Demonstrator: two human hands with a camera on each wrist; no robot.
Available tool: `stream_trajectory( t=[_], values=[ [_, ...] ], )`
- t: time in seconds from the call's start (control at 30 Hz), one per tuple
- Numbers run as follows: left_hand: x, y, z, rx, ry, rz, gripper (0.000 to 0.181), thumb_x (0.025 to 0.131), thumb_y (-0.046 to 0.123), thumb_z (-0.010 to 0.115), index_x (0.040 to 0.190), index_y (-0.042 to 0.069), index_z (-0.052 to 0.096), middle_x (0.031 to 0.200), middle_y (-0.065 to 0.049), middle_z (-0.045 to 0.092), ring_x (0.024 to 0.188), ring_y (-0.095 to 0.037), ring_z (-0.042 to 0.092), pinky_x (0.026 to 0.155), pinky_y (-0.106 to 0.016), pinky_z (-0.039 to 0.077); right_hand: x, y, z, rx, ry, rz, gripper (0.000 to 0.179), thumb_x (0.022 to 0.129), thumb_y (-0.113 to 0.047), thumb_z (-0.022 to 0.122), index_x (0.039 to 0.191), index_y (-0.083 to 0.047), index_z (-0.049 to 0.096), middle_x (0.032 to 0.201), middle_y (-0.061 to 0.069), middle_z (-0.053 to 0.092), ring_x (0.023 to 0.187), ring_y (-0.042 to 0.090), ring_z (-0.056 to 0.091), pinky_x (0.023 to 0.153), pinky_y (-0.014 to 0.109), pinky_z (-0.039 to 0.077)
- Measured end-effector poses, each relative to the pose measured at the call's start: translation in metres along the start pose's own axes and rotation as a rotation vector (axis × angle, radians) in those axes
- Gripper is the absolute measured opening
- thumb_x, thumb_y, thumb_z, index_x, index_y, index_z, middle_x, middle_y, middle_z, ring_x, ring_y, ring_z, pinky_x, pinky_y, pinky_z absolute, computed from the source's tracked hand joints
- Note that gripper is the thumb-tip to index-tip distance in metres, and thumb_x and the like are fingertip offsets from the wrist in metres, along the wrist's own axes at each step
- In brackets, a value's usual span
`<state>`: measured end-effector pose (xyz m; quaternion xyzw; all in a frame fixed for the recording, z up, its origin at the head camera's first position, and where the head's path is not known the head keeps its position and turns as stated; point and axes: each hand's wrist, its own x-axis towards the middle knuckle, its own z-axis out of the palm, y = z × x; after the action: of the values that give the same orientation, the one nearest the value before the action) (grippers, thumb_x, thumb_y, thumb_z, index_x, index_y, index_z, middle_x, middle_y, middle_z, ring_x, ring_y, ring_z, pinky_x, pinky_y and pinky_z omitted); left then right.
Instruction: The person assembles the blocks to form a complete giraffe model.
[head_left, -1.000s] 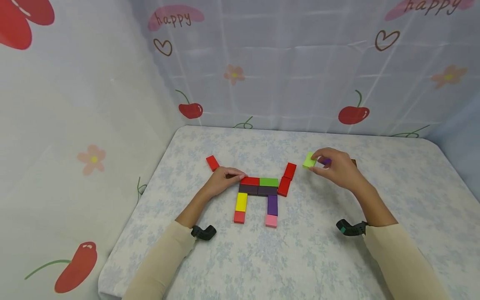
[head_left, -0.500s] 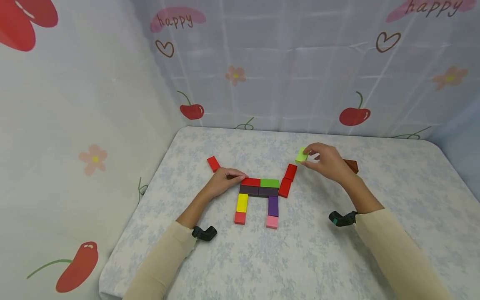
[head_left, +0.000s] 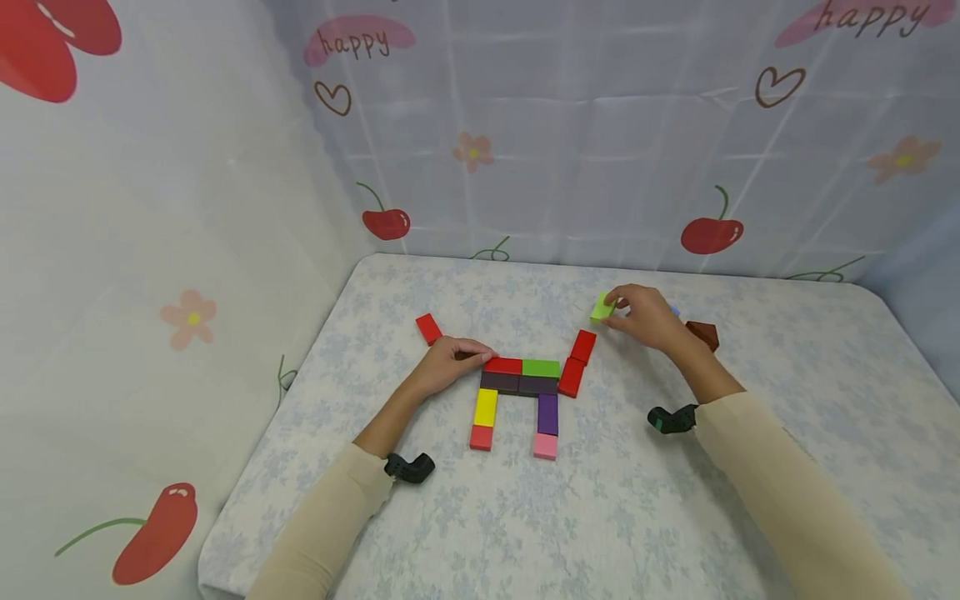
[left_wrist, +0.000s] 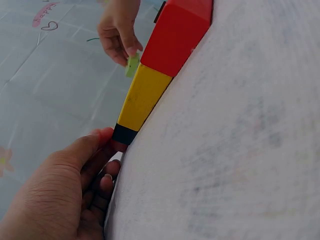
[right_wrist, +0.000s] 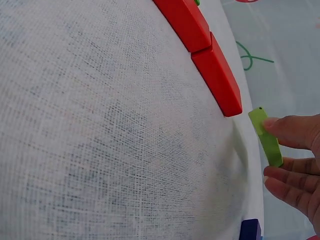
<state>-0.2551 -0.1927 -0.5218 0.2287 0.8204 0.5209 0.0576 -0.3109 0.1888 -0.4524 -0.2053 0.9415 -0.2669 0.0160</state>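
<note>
My right hand (head_left: 643, 315) pinches a light green block (head_left: 602, 308) between thumb and fingers, raised just beyond two red blocks (head_left: 577, 362) set end to end on a slant. In the right wrist view, the green block (right_wrist: 266, 137) is close past the end of the upper red block (right_wrist: 217, 75). My left hand (head_left: 450, 364) has thumb and fingertip at the left end of a red block (head_left: 503, 366) in the top row, beside a green block (head_left: 541, 368). Below lie two dark blocks (head_left: 517, 384), then yellow (head_left: 486, 407) and purple (head_left: 548, 414) legs with red and pink feet.
Another red block (head_left: 428, 328) lies slanted behind the left hand. A brown block (head_left: 702, 335) and a blue piece (head_left: 675, 312) are partly hidden by the right hand. A dark blue block (right_wrist: 250, 229) shows in the right wrist view. A curtain stands behind the table (head_left: 615, 517).
My right hand has carried the light green block leftward and slightly back, toward the top of the slanted red blocks. The brown block has come into fuller view. My left hand has stayed in place.
</note>
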Motion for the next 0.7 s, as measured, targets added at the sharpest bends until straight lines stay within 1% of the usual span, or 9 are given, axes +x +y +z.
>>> stream_trajectory(
  t=[0.23, 0.5, 0.6, 0.7],
  values=[
    [-0.001, -0.001, 0.0, 0.01, 0.002, 0.006, 0.019, 0.098, 0.027, 0.07, 0.112, 0.019, 0.08, 0.108, 0.006, 0.075, 0.103, -0.013, 0.067, 0.094, -0.034, 0.054, 0.006, 0.005, 0.01, -0.003, -0.047, 0.06, 0.034, 0.092, -0.012, 0.076, 0.12, 0.003, 0.066, 0.121, 0.025, 0.065, 0.109, 0.039, 0.061, 0.09, 0.052, 0.053],
    [0.001, 0.0, 0.001, 0.003, 0.019, -0.007, 0.019, 0.097, 0.028, 0.071, 0.111, 0.019, 0.08, 0.107, 0.004, 0.076, 0.103, -0.014, 0.067, 0.094, -0.037, 0.053, 0.006, 0.009, 0.015, 0.012, -0.04, 0.083, 0.033, 0.092, -0.012, 0.075, 0.12, 0.002, 0.065, 0.121, 0.026, 0.065, 0.111, 0.04, 0.06, 0.095, 0.055, 0.049],
    [0.001, -0.001, 0.0, -0.01, 0.015, -0.004, 0.019, 0.097, 0.029, 0.072, 0.111, 0.019, 0.08, 0.107, 0.004, 0.076, 0.103, -0.014, 0.067, 0.095, -0.038, 0.053, 0.005, 0.01, 0.016, 0.013, -0.037, 0.101, 0.032, 0.093, -0.013, 0.075, 0.121, 0.0, 0.065, 0.122, 0.025, 0.065, 0.114, 0.041, 0.059, 0.097, 0.056, 0.048],
    [0.001, -0.002, 0.0, -0.006, 0.01, 0.0, 0.019, 0.097, 0.029, 0.071, 0.111, 0.02, 0.08, 0.107, 0.005, 0.076, 0.104, -0.013, 0.067, 0.095, -0.037, 0.053, 0.003, 0.01, 0.017, 0.013, -0.039, 0.096, 0.033, 0.094, -0.014, 0.074, 0.123, -0.001, 0.065, 0.124, 0.026, 0.065, 0.115, 0.042, 0.058, 0.097, 0.058, 0.047]
  ],
)
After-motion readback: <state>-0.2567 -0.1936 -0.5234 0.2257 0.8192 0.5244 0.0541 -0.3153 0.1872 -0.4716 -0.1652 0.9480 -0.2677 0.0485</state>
